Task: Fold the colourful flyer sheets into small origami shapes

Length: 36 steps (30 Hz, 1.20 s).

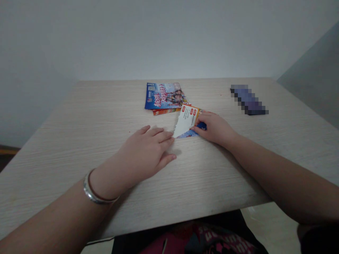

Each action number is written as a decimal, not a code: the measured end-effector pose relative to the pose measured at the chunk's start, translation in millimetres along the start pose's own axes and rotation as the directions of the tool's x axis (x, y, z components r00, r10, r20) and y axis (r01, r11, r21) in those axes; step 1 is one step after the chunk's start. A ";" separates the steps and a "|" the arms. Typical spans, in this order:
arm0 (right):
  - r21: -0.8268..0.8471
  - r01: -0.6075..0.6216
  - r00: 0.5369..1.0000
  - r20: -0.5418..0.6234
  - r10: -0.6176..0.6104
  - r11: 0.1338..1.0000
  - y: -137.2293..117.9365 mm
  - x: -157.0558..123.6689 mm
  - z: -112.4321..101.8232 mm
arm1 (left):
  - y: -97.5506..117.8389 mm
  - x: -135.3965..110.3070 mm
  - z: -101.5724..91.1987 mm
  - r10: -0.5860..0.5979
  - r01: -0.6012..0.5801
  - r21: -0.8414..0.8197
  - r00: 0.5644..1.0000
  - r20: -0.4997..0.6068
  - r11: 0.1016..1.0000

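A printed paper flyer (187,119) lies on the table, folded on a slant so that a white side with red labels shows over a blue printed part. My right hand (215,127) pinches its right side between thumb and fingers, covering part of it. At the flyer's left corner rests my left hand (149,150), palm down with fingers apart, its fingertips touching or almost touching the paper. A silver bangle (92,192) circles my left wrist. Just beyond the folded flyer sits a small stack of flyers (165,96), blue on top with orange edges below.
Toward the back right lies a dark flat object (249,100), blurred by pixels. The pale wood-grain table (79,134) meets a white wall (169,38) at the back. Its front edge runs close to my lap.
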State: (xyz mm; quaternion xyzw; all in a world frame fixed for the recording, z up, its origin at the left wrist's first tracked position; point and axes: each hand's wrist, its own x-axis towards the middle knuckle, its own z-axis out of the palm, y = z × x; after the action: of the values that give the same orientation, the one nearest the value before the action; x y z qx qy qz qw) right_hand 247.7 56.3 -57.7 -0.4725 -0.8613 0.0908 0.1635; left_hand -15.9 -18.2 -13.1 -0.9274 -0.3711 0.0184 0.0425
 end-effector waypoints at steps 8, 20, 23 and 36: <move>-0.013 -0.014 1.000 0.011 0.014 1.000 -0.7 -3.2 -3.3 | -8.5 6.6 0.2 -0.054 0.051 -0.042 0.996 -0.075 0.998; -0.031 -0.012 1.000 0.001 0.012 0.999 -6.3 -1.1 -5.3 | -6.7 9.6 14.8 0.108 -0.114 -0.040 0.985 -0.132 0.993; -0.028 -0.009 1.000 -0.002 0.009 1.000 -5.8 -0.4 -4.4 | -5.8 9.7 15.1 0.098 -0.105 -0.047 0.987 -0.130 0.993; -0.037 -0.014 1.000 -0.002 0.014 0.999 -6.9 0.9 -2.9 | -1.6 7.9 14.2 0.075 -0.079 -0.038 0.993 -0.094 0.996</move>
State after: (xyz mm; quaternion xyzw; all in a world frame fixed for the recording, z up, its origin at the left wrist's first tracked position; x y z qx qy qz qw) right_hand 242.9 53.3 -52.7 -0.4817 -0.8592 0.0758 0.1549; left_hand -12.2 -10.6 -27.0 -0.9417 -0.3328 -0.0306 0.0395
